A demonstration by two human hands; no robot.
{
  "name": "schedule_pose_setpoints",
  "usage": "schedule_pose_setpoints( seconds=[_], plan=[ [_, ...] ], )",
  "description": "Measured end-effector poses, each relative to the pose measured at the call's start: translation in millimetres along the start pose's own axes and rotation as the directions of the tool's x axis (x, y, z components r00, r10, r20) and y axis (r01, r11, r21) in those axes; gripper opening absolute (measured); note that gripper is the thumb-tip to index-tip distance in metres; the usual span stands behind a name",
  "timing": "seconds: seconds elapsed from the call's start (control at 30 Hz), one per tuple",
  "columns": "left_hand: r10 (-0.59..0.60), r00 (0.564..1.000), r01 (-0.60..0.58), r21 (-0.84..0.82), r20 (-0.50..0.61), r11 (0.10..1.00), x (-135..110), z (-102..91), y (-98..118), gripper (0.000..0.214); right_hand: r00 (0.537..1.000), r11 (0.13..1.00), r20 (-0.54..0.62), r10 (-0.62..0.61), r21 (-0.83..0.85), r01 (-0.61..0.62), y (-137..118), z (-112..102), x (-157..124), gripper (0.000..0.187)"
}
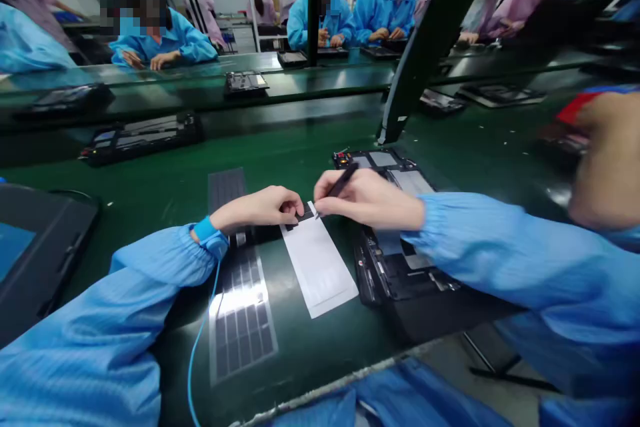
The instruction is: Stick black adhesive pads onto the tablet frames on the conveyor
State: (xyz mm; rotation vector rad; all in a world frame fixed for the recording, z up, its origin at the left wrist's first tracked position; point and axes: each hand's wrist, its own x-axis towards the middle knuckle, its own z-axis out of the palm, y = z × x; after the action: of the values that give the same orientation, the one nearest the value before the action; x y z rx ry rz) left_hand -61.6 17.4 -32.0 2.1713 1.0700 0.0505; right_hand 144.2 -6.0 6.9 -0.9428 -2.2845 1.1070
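Left hand [257, 209]: fingers pinching black strip [301, 215]
Right hand [367, 199]: fingers pinching black stylus [344, 180]
White sheet [317, 267]: under strip
Device housing [395, 283]: 3 o'clock from sheet

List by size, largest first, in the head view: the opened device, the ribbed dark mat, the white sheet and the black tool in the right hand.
1. Opened device
2. Ribbed dark mat
3. White sheet
4. Black tool in the right hand

Arms cover parts of the first two, so their full size is unsure.
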Motion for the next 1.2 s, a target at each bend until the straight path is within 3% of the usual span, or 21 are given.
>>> schedule_pose_setpoints(
  seconds=[0.13,0.5,0.57,0.63,0.7,0.77,0.83,0.9,0.97,1.03,1.2],
  plan=[
    [0.024,1.0,-0.024,-0.043,-0.001,0.999,3.8,-2.3,-6.9,0.013,0.993,0.996,0.096,-0.064,-0.064,0.07,15.3,22.2,32.0,0.007],
    [-0.008,1.0,0.009,-0.052,0.016,0.999,8.4,-5.2,-11.2,0.014,0.996,0.983,0.031,-0.088,-0.158,0.092,9.4,28.8,33.6,0.006],
    [-0.007,0.999,0.01,-0.064,0.042,0.998,6.0,-7.1,-8.3,0.011,0.997,0.989,-0.03,-0.076,-0.129,0.072,4.3,21.2,29.8,0.011],
    [-0.02,0.999,0.022,-0.048,0.041,0.999,3.9,-6.4,-2.1,0.013,0.983,0.995,-0.165,-0.075,-0.076,0.063,2.3,8.2,20.3,0.016],
    [0.017,0.995,-0.02,-0.032,-0.098,0.999,3.1,-0.7,7.7,0.014,0.937,0.999,-0.346,-0.053,-0.006,0.054,5.9,-5.0,5.4,0.02],
    [0.118,0.928,-0.138,-0.032,-0.353,0.99,4.0,10.2,19.7,0.012,0.869,0.997,-0.494,0.002,0.069,0.037,14.8,-12.6,-12.0,0.023],
    [0.209,0.796,-0.257,-0.004,-0.567,0.966,6.5,23.9,31.3,0.009,0.808,0.993,-0.586,0.052,0.12,0.023,25.3,-12.6,-27.8,0.025],
    [0.298,0.715,-0.354,0.04,-0.633,0.934,10.2,37.0,39.6,0.01,0.775,0.989,-0.628,0.075,0.145,0.022,33.1,-7.7,-38.4,0.025],
    [0.384,0.694,-0.44,0.063,-0.609,0.896,14.0,47.0,42.6,0.017,0.775,0.989,-0.629,0.063,0.143,0.035,36.3,-2.4,-43.0,0.024],
    [0.428,0.702,-0.486,0.057,-0.569,0.872,16.9,53.5,41.0,0.023,0.791,0.991,-0.611,0.031,0.12,0.053,36.4,0.3,-43.1,0.023],
    [0.423,0.742,-0.479,0.03,-0.52,0.877,19.8,59.2,32.8,0.032,0.823,0.997,-0.568,-0.015,0.058,0.059,36.4,-0.7,-39.1,0.022]
  ],
)
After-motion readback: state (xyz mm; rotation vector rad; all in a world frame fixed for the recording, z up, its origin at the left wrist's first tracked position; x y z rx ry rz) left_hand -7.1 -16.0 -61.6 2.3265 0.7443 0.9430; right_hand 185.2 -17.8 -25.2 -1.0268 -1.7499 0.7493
